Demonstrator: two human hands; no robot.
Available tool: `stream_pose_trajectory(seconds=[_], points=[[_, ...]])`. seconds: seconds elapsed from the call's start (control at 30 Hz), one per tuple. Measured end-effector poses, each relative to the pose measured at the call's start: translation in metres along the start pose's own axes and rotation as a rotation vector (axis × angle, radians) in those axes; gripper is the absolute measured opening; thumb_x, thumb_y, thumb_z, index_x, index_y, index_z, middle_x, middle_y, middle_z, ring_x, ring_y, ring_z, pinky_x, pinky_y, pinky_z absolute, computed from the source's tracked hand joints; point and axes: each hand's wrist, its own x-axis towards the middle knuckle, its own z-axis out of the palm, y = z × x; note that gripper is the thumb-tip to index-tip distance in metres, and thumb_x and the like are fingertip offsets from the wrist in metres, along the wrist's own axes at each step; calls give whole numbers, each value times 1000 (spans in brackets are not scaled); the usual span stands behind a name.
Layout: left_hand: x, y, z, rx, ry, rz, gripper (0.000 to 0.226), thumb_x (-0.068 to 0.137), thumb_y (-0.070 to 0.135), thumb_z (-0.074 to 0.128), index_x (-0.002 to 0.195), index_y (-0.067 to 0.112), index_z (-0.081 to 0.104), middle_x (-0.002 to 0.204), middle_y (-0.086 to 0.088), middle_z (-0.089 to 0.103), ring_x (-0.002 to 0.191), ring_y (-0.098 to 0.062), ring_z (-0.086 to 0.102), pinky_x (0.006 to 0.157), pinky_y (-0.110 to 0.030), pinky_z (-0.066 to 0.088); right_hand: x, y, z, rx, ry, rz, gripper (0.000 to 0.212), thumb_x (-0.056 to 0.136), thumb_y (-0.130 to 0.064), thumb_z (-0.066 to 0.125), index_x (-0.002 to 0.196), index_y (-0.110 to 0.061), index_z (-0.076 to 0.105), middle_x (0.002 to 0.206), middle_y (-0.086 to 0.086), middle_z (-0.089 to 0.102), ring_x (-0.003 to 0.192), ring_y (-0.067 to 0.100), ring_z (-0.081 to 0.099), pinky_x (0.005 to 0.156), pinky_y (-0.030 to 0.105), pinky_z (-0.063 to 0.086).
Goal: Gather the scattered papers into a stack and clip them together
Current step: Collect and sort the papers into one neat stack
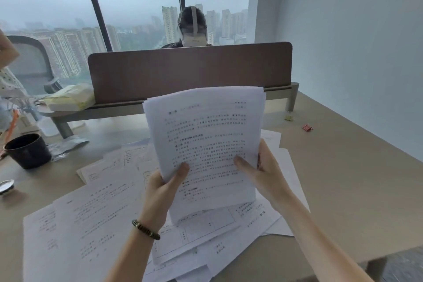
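A stack of printed white papers point(206, 135) stands nearly upright above the desk, its bottom edge resting on the loose sheets. My left hand point(164, 192) grips its lower left edge, thumb on the front page. My right hand point(263, 169) holds the right edge, thumb pressed on the front. Several scattered papers point(91, 224) lie spread flat on the beige desk point(343, 190) under and around the stack. A red binder clip point(307, 127) and a yellow-green binder clip point(288, 118) lie on the desk at the far right, beyond my hands.
A dark cup point(28, 150) stands at the left, with a silver foil packet point(66, 146) beside it and a small lid point(6, 186) nearer me. A brown divider panel point(190, 68) crosses the back of the desk; a person sits behind it. A yellowish bag point(71, 97) lies back left.
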Motion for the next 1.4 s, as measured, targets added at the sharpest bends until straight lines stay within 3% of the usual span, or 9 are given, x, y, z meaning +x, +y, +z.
stream_pose_trajectory(seconds=[0.07, 0.2, 0.43, 0.57, 0.67, 0.97, 1.1, 1.23, 1.4], points=[[-2, -6, 1, 32, -10, -25, 46, 64, 61, 78, 100, 32, 77, 101, -1, 76, 98, -24, 68, 87, -57, 55, -3, 7, 1, 2, -19, 35, 43, 94, -31, 68, 132, -38, 50, 126, -19, 66, 120, 10, 63, 102, 49, 54], [-3, -9, 3, 54, -23, 8, 42, 68, 53, 73, 105, 35, 74, 105, 8, 76, 101, -14, 70, 81, -30, 60, -9, 16, 4, 17, -10, 40, 40, 97, -26, 66, 132, -37, 51, 125, -20, 67, 119, 7, 64, 101, 47, 54], [-1, -10, 6, 31, 27, 32, 17, 84, 39, 73, 101, 40, 74, 104, 10, 76, 98, -13, 70, 81, -36, 60, -8, 10, 7, 28, 71, -38, 28, 101, -23, 58, 127, -30, 51, 117, -21, 67, 109, -2, 65, 88, 28, 57], [-5, -19, 11, 88, 25, 9, 20, 90, 25, 65, 105, 37, 65, 94, 21, 75, 93, 1, 68, 72, -16, 56, -12, 25, 11, -53, 49, 87, 21, 104, -23, 52, 122, -33, 47, 116, -22, 65, 100, -12, 63, 82, 22, 56], [-4, -18, 9, 140, 24, -6, 19, 93, 21, 63, 103, 38, 65, 94, 17, 74, 91, 1, 68, 72, -20, 58, -11, 24, 9, -119, 40, 113, 12, 106, -17, 46, 117, -22, 45, 112, -18, 64, 97, -6, 63, 68, 15, 50], [-2, -13, -5, 201, 66, -37, 14, 94, 21, 61, 103, 30, 67, 100, 10, 72, 94, -13, 68, 73, -28, 60, -10, 19, 13, -138, -11, 88, 15, 105, -18, 48, 117, -23, 54, 110, -20, 68, 99, -1, 65, 71, 14, 51], [3, -6, -22, 196, 69, -187, 18, 92, 25, 65, 106, 16, 71, 98, 0, 76, 90, -21, 72, 67, -30, 61, -9, 28, 3, -379, 10, 96, 24, 105, -33, 46, 103, -17, 64, 105, -4, 70, 98, 17, 64, 78, 26, 48], [12, -17, -44, 204, 107, -369, 25, 97, 27, 59, 108, 7, 67, 96, -10, 74, 87, -30, 71, 77, -42, 57, -5, 52, -17, -922, 49, 331, 48, 101, -54, 35, 136, -25, 51, 138, 5, 53, 130, 29, 47, 107, 46, 35], [11, -44, -50, 307, 105, -517, 29, 101, 26, 52, 112, 2, 64, 94, -13, 71, 86, -32, 69, 73, -37, 55, -5, 71, -27, -1130, -67, 438, 55, 100, -56, 33, 151, -34, 31, 149, 12, 39, 138, 34, 33, 112, 53, 27]])
